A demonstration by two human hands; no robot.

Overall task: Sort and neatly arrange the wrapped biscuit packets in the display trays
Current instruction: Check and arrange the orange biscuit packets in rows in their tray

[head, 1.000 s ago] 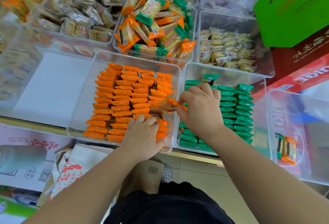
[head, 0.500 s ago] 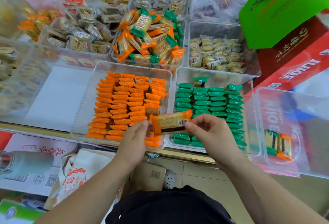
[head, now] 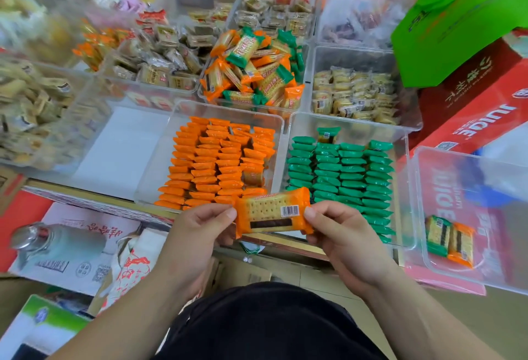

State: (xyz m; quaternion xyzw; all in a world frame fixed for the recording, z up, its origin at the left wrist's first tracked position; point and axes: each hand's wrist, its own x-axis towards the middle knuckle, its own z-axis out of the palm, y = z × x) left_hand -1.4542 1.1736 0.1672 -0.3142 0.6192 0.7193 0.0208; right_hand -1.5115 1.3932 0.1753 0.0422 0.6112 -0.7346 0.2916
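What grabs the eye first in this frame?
The orange packet at centre, held flat with its ends pinched by the left hand and right hand. Just beyond it, neat orange rows fill the left tray and green rows fill the right tray. Behind those sits an unsorted orange-and-green pile.
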